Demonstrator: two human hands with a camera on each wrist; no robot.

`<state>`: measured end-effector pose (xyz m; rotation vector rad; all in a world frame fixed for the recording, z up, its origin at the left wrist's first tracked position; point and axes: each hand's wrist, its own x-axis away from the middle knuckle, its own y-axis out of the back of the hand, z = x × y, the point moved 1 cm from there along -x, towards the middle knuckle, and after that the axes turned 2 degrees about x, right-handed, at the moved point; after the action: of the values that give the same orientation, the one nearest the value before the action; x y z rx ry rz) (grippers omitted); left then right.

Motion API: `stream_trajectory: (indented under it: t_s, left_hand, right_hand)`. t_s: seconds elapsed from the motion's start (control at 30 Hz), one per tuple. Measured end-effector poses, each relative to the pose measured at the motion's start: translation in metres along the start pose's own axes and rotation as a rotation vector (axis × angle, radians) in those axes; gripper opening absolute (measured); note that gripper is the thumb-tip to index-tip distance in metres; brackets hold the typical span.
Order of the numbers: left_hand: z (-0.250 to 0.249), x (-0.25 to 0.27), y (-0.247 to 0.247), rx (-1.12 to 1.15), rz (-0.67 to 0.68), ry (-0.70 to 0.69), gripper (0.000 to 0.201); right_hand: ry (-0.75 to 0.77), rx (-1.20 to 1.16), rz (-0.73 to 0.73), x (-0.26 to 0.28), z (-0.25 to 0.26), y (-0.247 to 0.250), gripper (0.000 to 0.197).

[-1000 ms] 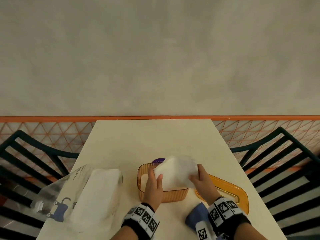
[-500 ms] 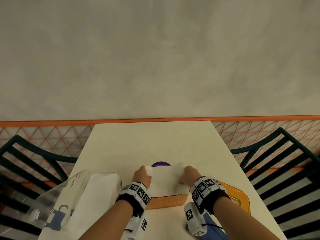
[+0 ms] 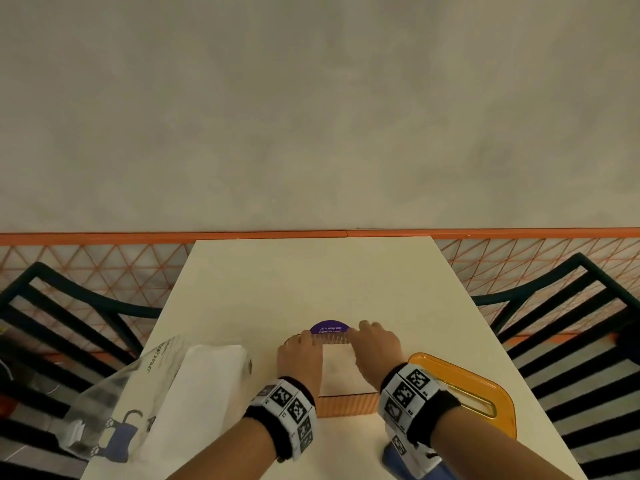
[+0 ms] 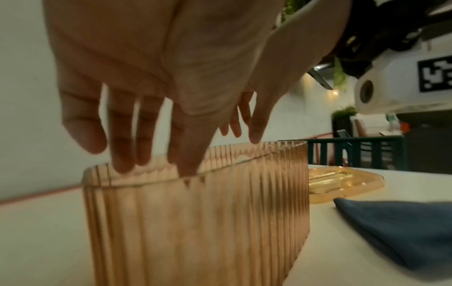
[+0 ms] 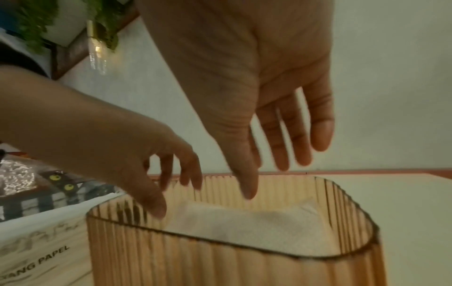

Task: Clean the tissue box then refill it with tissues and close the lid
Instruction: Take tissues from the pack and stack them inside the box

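Note:
The orange ribbed tissue box (image 3: 346, 405) stands open on the table with a white stack of tissues (image 3: 337, 370) lying inside it. My left hand (image 3: 299, 353) is over the box's left side and my right hand (image 3: 375, 346) over its right side, both reaching toward the far rim. In the right wrist view the right hand's fingers (image 5: 303, 139) are straight and just above the tissues (image 5: 244, 226); the left hand (image 5: 137, 166) hangs over the near corner. Neither hand holds anything. The orange lid (image 3: 465, 393) lies flat to the right of the box.
A torn plastic pack of tissues (image 3: 194, 393) lies to the left of the box. A blue cloth (image 3: 436, 471) sits at the table's near edge under my right forearm. A purple sticker (image 3: 329, 329) is behind the box. Dark chairs (image 3: 571, 306) flank the table.
A second ago both hands held the tissue stack above the box. They pushed it down inside, then let go and slid toward the far rim with fingers straight.

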<state>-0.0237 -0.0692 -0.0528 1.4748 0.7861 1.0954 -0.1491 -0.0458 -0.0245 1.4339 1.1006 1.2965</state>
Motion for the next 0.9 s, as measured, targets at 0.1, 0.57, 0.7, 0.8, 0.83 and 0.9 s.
stream_trajectory:
  t_s: [0.1, 0.57, 0.7, 0.8, 0.83, 0.9]
  left_hand:
    - [0.008, -0.008, -0.008, -0.114, 0.272, -0.094, 0.051]
    - [0.012, -0.015, -0.007, -0.054, 0.494, -0.047, 0.052]
    - [0.025, 0.007, 0.010, 0.271, 0.017, -0.026, 0.030]
    - [0.063, 0.029, 0.012, 0.412, -0.315, 0.133, 0.024]
    - [0.077, 0.035, 0.010, 0.430, -0.334, 0.221, 0.024]
    - [0.100, 0.045, 0.001, 0.424, -0.248, 0.412, 0.029]
  right_hand:
    - [0.071, 0.105, 0.233, -0.009, 0.002, -0.013, 0.051]
    - [0.035, 0.119, 0.342, -0.021, -0.002, -0.036, 0.064]
    - [0.031, -0.031, 0.157, -0.012, -0.013, -0.019, 0.062]
    - [-0.026, -0.102, -0.078, -0.001, -0.028, -0.014, 0.045]
    - [-0.055, -0.144, -0.105, 0.003, -0.032, -0.015, 0.045]
    - [-0.123, -0.212, -0.086, 0.007, -0.037, -0.021, 0.047]
